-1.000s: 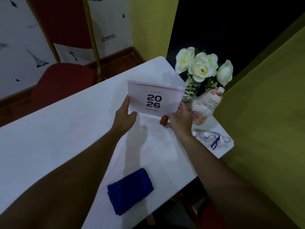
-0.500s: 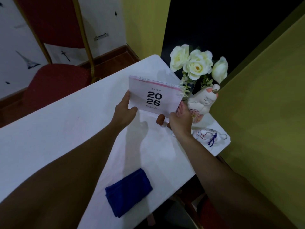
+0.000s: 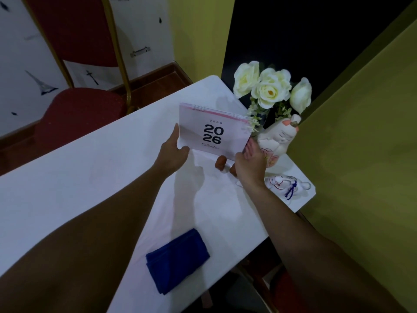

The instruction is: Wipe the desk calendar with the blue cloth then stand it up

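Table (image 3: 101,177): lots of bare top, so set the calendar (image 3: 214,132) down with the base splayed wide, clear of the flowers (image 3: 268,89) at upper right. Blue cloth (image 3: 178,259) lies idle, lower centre. Left hand (image 3: 172,154) pinches the calendar's left edge, right hand (image 3: 249,167) its lower right corner; both arms reach forward.

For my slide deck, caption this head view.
Both hands, left hand and right hand, hold the desk calendar; blue cloth lies nearby.

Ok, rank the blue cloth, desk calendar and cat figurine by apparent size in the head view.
1. Desk calendar and blue cloth: look alike; the cloth lies nearer the camera, so unranked.
2. Cat figurine: smallest, partly hidden by the right hand.
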Motion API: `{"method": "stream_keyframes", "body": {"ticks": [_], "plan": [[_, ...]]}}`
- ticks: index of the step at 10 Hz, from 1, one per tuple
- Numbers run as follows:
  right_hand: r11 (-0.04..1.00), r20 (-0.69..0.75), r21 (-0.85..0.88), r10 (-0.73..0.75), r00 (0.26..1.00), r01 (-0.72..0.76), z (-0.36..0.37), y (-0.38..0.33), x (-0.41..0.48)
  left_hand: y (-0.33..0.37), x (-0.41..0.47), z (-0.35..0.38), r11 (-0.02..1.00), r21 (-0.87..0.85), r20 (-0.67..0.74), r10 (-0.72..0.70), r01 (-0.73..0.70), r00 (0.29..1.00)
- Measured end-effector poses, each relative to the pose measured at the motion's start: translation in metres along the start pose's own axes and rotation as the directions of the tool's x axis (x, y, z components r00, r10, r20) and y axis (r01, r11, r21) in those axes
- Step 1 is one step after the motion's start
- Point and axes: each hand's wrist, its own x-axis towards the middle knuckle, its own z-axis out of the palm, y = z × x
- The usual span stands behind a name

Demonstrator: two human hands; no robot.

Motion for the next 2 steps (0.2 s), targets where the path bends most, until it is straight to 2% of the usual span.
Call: {"method": "stream_keyframes", "body": {"ticks": [2], "plan": [[0.996, -0.048, 0.054, -0.064, 0.997, 0.067, 0.000, -0.009, -0.019, -0.001, -0.018, -0.016, 0.997, 0.057, -0.015, -0.050, 0.051, 0.999]]}}
